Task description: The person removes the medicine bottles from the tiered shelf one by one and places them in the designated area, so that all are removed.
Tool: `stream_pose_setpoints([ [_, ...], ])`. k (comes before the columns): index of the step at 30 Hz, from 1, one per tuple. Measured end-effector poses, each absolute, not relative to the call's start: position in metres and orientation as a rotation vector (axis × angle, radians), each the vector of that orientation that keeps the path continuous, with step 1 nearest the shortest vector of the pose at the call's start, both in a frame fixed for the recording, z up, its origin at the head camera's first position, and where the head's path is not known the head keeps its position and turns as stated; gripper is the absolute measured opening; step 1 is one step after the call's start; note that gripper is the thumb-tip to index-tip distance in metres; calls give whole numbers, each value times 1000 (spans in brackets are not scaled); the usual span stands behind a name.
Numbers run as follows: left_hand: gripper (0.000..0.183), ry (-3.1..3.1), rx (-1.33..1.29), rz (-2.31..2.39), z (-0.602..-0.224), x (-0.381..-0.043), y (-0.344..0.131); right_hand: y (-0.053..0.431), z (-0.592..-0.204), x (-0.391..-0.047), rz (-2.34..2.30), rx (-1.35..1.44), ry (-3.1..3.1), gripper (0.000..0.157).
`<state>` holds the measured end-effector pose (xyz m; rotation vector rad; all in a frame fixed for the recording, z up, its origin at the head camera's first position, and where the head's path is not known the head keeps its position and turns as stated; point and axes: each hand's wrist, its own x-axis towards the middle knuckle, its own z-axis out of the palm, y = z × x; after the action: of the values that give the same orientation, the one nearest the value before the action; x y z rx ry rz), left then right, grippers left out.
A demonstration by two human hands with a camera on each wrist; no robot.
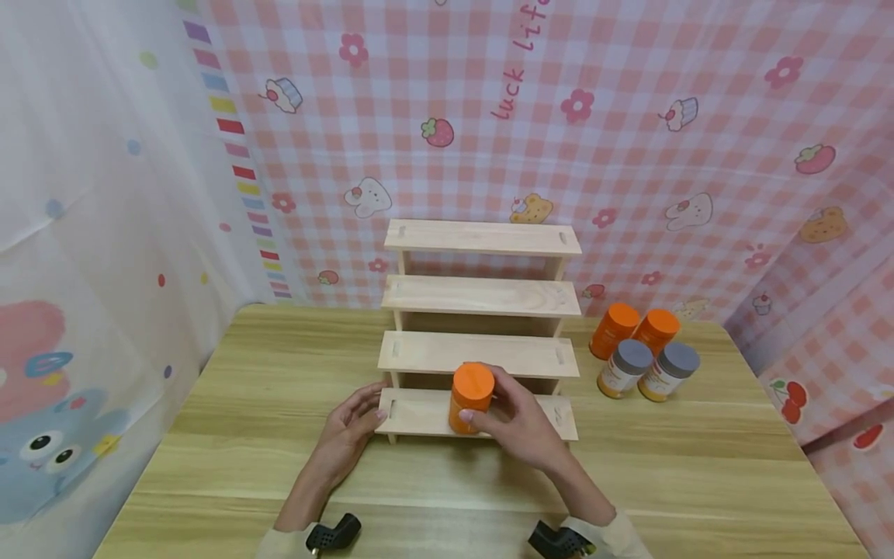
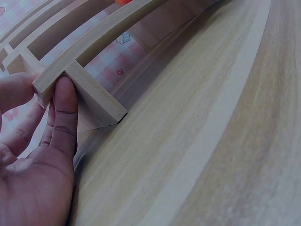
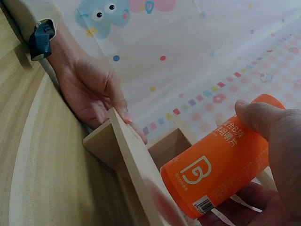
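Note:
A four-tier wooden step shelf (image 1: 482, 295) stands on the table. My left hand (image 1: 347, 435) pinches the left end of its lowest board (image 2: 47, 84), thumb above and fingers beneath. An orange pill bottle (image 3: 221, 160) with an orange lid (image 1: 474, 380) is in my right hand (image 1: 524, 423), thumb on the near side and fingers round the far side. In the head view the bottle is upright, overlapping the middle of the lowest board. The right wrist view shows its printed label and its base close over that board.
Right of the shelf, two orange bottles (image 1: 615, 331) stand behind two grey-lidded bottles (image 1: 625, 368) with pale labels. A pink checked cloth (image 1: 475, 155) hangs behind the wood-grain table (image 1: 279, 373), and a white patterned curtain (image 1: 105, 194) hangs at the left.

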<state>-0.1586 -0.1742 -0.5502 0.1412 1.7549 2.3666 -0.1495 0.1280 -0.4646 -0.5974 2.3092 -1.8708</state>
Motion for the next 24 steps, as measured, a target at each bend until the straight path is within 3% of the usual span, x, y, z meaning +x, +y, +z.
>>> stream_pose_setpoints([
  [24,57,1740,133,2382,-551,-158,-175,165,-443,-145,-1926,-618,2454,58],
])
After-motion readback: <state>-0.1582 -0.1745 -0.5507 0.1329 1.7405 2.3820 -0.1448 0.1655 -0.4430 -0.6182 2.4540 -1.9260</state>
